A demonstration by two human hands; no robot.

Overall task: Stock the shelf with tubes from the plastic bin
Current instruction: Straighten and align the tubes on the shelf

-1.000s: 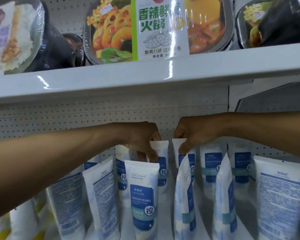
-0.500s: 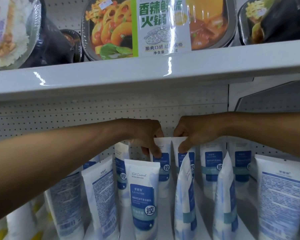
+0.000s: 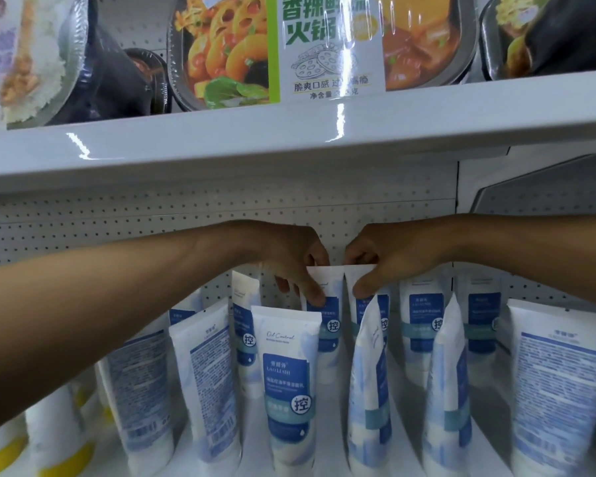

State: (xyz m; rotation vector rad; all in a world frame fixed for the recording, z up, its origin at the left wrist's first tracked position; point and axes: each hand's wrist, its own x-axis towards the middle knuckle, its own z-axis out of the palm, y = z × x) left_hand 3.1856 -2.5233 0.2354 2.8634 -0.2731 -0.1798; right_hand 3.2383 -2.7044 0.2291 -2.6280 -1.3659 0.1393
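On the front tube (image 3: 287, 383) at about 6 o'clock, "Oil Control", "LAU LI SHI" and a circled "控" are printed. At 12 o'clock, on the sleeve of the food tray (image 3: 326, 46), "香辣", "火锅", "脆爽口感" and "净含量" can be read; the remaining print is blurred.
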